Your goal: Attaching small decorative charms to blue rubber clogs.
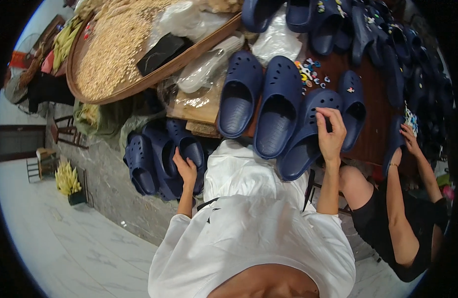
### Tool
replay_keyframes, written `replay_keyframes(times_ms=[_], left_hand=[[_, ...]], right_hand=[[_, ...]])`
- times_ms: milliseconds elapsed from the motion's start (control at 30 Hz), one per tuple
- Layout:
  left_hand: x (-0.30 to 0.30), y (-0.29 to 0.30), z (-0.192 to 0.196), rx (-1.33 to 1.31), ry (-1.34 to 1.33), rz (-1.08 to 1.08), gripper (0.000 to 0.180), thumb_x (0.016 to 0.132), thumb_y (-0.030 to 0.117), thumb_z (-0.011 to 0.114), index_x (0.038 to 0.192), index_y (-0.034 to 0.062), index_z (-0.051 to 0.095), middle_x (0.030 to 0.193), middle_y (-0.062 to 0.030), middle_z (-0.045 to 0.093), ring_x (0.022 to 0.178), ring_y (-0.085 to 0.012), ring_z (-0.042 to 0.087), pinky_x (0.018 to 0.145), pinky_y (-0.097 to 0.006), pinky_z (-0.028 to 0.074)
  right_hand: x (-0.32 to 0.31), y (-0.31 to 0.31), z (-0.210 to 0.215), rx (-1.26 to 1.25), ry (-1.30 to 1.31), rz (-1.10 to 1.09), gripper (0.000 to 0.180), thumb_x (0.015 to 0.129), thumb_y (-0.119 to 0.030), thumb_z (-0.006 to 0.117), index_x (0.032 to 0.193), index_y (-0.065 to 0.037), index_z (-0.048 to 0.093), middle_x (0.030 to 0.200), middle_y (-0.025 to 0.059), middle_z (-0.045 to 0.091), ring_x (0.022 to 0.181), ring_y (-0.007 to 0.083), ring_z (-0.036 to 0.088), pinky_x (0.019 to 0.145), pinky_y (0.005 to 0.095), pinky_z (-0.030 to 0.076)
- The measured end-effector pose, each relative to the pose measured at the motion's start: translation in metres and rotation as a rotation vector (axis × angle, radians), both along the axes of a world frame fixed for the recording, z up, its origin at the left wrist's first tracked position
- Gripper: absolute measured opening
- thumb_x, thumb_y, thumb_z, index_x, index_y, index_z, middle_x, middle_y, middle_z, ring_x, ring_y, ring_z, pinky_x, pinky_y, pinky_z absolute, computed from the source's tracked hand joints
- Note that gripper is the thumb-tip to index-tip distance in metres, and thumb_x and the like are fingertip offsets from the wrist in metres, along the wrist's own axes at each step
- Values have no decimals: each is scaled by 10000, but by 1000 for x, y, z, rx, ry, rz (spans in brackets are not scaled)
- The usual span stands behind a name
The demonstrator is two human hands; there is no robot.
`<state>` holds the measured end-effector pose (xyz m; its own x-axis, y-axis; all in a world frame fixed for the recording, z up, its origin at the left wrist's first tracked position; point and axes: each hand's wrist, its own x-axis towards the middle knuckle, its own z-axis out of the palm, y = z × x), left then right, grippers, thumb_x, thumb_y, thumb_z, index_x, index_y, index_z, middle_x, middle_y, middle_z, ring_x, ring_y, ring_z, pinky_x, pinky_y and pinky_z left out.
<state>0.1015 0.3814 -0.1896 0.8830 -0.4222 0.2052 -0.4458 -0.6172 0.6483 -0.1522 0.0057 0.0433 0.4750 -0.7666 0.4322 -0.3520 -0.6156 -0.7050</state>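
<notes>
To the left, my left hand (185, 170) grips the side of a navy clog (190, 145), its thumb at the foot opening. That clog leans against several others (142, 164) bunched beside it. My right hand (332, 133) is over another navy clog (303, 149) lying at the table edge. Its thumb and fingers come together near the clog's holes; whatever they may pinch is too small to make out. Two undecorated clogs (237, 94) lie left of it. On its right, a clog (352, 111) bears a small charm. Loose colourful charms (312, 73) are heaped just beyond.
A wide round basket (134, 94) of pale kernels fills the upper left, beside clear plastic wrapping (209, 67) and wooden blocks (192, 104). Many more navy clogs (363, 35) crowd the brown table (375, 134). At right, another person's hand (411, 139) handles a clog and small charms.
</notes>
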Motion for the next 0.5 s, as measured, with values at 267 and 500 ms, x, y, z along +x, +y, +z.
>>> replay_keyframes(times_ms=[267,500], left_hand=[[0,-49,70,-164,-215,-6,466,847,-50,577,1309,-17,525,1251,-209,523,1167,-352,511,964,-398,442],[-21,-160,190,-414,-274,-414,333,774,-56,676,1089,50,698,1009,-129,646,940,-296,618,827,-382,502]], right_hand=[[-17,16,-7,-63,-12,-87,98,880,-50,709,977,-41,716,964,111,670,914,262,656,825,349,508],[0,18,-10,-162,122,-36,118,852,-67,719,971,-68,719,971,78,664,937,269,628,849,376,481]])
